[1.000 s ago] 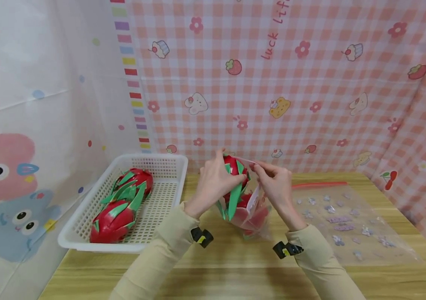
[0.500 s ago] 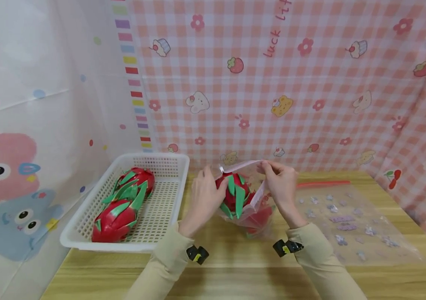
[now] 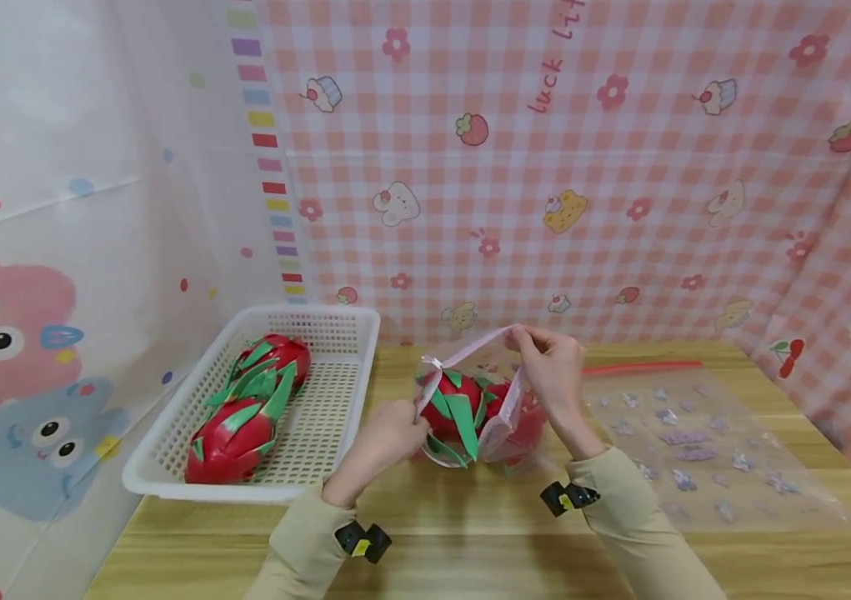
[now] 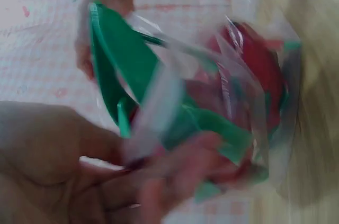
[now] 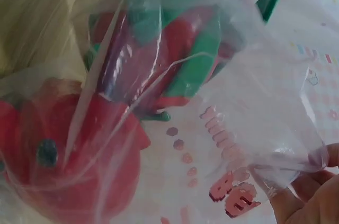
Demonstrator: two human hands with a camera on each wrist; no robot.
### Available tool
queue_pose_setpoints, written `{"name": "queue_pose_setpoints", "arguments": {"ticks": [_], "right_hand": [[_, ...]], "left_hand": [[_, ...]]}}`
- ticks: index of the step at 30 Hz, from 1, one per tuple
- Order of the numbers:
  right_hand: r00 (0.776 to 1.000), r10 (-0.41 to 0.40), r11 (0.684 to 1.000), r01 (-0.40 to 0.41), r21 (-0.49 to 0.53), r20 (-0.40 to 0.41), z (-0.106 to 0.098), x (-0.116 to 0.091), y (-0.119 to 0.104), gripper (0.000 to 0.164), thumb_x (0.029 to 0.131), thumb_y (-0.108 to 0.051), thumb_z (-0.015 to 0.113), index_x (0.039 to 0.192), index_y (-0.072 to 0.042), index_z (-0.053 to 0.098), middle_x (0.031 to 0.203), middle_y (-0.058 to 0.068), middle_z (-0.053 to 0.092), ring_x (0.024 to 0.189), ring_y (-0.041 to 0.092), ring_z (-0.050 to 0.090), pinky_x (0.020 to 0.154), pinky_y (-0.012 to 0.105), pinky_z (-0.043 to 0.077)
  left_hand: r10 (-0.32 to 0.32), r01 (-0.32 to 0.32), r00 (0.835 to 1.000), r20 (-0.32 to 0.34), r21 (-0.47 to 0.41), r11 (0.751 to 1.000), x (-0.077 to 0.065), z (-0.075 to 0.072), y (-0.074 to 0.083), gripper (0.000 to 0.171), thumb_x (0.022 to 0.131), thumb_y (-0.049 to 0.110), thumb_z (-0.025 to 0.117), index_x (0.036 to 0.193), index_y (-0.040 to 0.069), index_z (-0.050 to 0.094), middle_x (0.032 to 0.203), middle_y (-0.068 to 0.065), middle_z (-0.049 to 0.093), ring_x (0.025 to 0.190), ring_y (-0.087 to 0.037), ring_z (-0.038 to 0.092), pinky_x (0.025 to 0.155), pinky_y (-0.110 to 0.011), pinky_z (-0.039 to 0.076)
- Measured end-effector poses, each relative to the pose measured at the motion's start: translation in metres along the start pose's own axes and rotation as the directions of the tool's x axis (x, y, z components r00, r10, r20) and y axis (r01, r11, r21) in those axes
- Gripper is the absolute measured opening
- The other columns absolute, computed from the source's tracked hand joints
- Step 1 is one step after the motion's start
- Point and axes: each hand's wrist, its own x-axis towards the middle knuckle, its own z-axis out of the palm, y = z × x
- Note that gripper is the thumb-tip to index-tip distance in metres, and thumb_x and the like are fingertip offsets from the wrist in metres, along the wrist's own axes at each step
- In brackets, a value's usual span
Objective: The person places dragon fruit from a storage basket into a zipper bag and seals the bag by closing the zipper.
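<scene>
A clear zip bag (image 3: 496, 435) with a pale pink zip strip stands on the table, its mouth spread. Inside it are two red dragon fruits with green leaves; the left dragon fruit (image 3: 446, 404) has leaf tips poking through the mouth. My right hand (image 3: 554, 371) pinches the top right of the rim, also seen in the right wrist view, where pink lettering shows on the plastic. My left hand (image 3: 387, 433) pinches the rim's left side; the left wrist view shows thumb and blurred fingers at the pale strip (image 4: 159, 107).
To the left stands a white perforated basket (image 3: 128, 475) holding two more dragon fruits (image 3: 230, 442). A flat clear bag (image 3: 755, 450) with a red zip strip and small printed figures lies at the right. A pink checked cloth (image 3: 500, 167) hangs behind the table.
The left dragon fruit has gone down into the bag. My left hand has let go of it, moved down and left, and taken the rim. My right hand keeps the rim.
</scene>
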Motion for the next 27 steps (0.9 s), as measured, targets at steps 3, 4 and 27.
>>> {"name": "queue_pose_setpoints", "arguments": {"ticks": [3, 4, 27], "right_hand": [[0.997, -0.056, 0.998, 0.057, -0.027, 0.053, -0.005, 0.004, -0.003, 0.026, 0.094, -0.019, 0.058, 0.102, 0.0, 0.073, 0.096, 0.02, 0.073, 0.088, 0.032, 0.071, 0.06, 0.016, 0.054], [0.995, -0.079, 0.996, 0.081, -0.037, 0.065, -0.007, 0.006, -0.005, 0.026, 0.095, -0.02, 0.057, 0.102, 0.0, 0.073, 0.096, 0.02, 0.073, 0.088, 0.032, 0.071, 0.061, 0.019, 0.056], [0.988, -0.08, 0.994, 0.089, -0.062, 0.129, -0.016, 0.019, -0.006, 0.031, 0.095, -0.029, 0.056, 0.103, -0.005, 0.074, 0.095, 0.015, 0.074, 0.084, 0.022, 0.073, 0.07, 0.028, 0.059]], "left_hand": [[-0.004, -0.006, 0.992, -0.128, -0.084, 0.996, 0.013, -0.009, 0.001, 0.034, 0.09, 0.012, 0.047, 0.059, 0.008, 0.059, 0.051, -0.002, 0.058, 0.041, -0.009, 0.047, 0.037, -0.02, 0.03], [-0.011, -0.013, 0.986, -0.166, -0.143, 0.99, 0.019, -0.013, 0.002, 0.036, 0.093, 0.014, 0.045, 0.062, 0.007, 0.062, 0.052, -0.004, 0.061, 0.041, -0.009, 0.048, 0.038, -0.02, 0.03], [0.082, -0.185, 0.927, -0.365, -0.257, 0.948, 0.042, -0.022, 0.009, 0.042, 0.099, 0.02, 0.042, 0.069, 0.004, 0.067, 0.054, -0.007, 0.061, 0.044, -0.011, 0.048, 0.04, -0.022, 0.034]]}}
